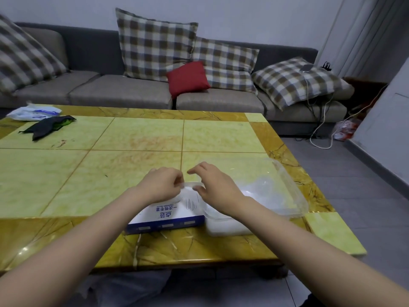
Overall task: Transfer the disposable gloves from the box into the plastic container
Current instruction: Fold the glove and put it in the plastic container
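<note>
Glove (188, 192) is stretching left-to-right above the box (166, 218); your left hand (162, 185) and right hand (215, 189) are pinching its ends, beside the plastic container (296, 196) on the counter (132, 140).

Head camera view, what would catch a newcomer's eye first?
The left hand and right hand pinch a clear glove above the box near the front edge of the table. A clear plastic container sits right of the box; a red cushion stands out on the sofa behind.
</note>
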Available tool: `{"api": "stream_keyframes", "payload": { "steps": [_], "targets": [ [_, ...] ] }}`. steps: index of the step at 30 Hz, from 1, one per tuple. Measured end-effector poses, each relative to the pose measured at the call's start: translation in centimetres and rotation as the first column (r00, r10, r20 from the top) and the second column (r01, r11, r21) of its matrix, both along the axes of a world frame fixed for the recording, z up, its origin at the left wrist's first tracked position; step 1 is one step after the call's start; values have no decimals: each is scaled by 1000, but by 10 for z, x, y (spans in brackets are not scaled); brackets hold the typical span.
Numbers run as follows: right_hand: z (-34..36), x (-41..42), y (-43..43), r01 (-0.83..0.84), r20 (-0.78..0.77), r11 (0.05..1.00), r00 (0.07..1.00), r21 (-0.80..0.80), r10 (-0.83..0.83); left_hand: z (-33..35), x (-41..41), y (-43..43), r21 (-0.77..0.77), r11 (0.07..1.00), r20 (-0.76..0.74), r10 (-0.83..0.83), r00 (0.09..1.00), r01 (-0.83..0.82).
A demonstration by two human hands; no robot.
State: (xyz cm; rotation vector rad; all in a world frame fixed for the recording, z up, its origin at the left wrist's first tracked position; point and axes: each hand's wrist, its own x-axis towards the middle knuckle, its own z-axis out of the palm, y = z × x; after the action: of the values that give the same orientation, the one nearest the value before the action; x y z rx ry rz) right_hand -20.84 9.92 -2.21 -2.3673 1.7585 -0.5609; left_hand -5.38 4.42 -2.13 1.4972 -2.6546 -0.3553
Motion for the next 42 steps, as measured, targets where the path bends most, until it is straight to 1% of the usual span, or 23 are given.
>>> {"api": "stream_keyframes", "payload": {
  "steps": [2,6,9,11,13,15,19,22,25,29,31,35,40,42],
  "targets": [
    [2,12,-1,-9,-36,999,999,36,10,-2,5,1,-41,999,-61,6,998,-8],
    [8,26,-1,69,42,991,996,117,-74,-10,12,2,-79,997,-130,13,991,-23],
    [9,29,0,94,29,985,995,142,-100,-14,15,5,-99,995,-191,11,982,-30],
    [8,31,1,99,35,985,994,139,-105,-17,16,8,-100,995,-178,2,984,-20],
    [9,31,1,116,33,988,992,101,-120,-23,18,10,-98,995,-117,-13,993,1],
    [12,30,2,137,41,988,989,72,-140,-30,21,13,-64,998,-85,11,996,-17],
    [19,23,3,177,64,984,982,34,-179,-39,25,16,59,992,-155,123,980,-115],
    [26,13,4,210,101,978,973,-3,-209,-42,25,17,99,983,-125,163,979,-151],
    [38,-1,5,254,140,966,959,-49,-246,-44,23,15,88,983,-113,168,979,-159],
    [45,-24,6,334,172,939,933,-88,-316,-38,19,14,63,987,-52,151,987,-148],
    [44,-34,7,373,158,925,920,-73,-359,-34,16,15,61,989,-87,139,986,-134],
    [37,-50,10,426,149,905,894,1,-422,-16,4,16,93,991,-234,111,966,-92],
    [28,-63,13,458,144,888,877,39,-459,6,-5,11,61,996,-388,84,918,-65],
    [27,-67,15,471,111,881,874,44,-472,15,-8,10,51,998,-420,55,906,-37]
  ]
}}
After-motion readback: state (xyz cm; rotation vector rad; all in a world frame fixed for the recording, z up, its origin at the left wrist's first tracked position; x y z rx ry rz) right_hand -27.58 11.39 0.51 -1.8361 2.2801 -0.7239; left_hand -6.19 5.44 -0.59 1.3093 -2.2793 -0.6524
